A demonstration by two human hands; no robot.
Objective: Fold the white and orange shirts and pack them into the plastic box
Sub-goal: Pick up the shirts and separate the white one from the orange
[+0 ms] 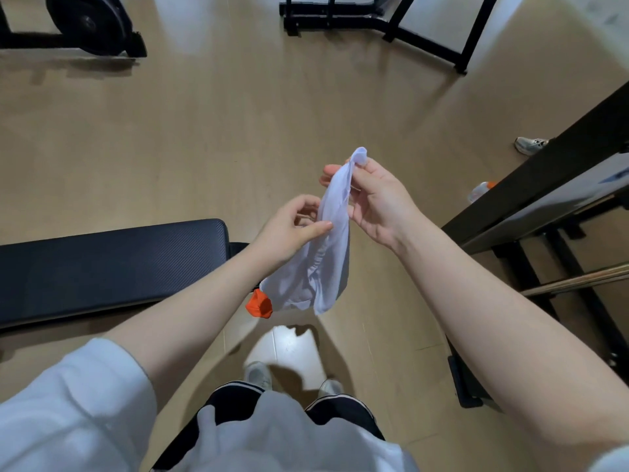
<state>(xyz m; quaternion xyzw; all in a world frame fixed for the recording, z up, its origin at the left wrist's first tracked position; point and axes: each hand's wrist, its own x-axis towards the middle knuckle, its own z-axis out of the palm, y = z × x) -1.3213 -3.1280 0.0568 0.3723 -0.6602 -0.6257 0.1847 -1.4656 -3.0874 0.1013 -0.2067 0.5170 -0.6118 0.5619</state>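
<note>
Your right hand (374,202) pinches the top end of the white shirt (326,253) between the thumb and the curled fingers, and a little loop of cloth pokes out above them. Your left hand (289,229) sits lower and beside it. Its thumb lies straight along the cloth and its fingers curl in behind, so it holds the same shirt a bit further down. The two hands are close together, with the shirt between them.

The white shirt hangs down in the air from your hands, all bunched and twisted, not flat. It rests on nothing. A small orange piece of cloth (260,304) peeks out at its lower left end, just under your left arm. It may be the orange shirt, but too little shows to be sure.

Both your arms are bare up to your white sleeves (68,403) at the bottom. Under the hanging shirt you can see your shoes (260,374) and dark trousers (340,413) on the tan floor (204,137).

A black padded bench (112,264) stands on your left, near your left arm. On your right is a dark rack (544,206) with black legs. Behind it lie a small bottle with an orange top (480,191) and another person's sneaker (531,145). Black gym frames (374,22) and a wheel (88,22) stand far off at the top.
</note>
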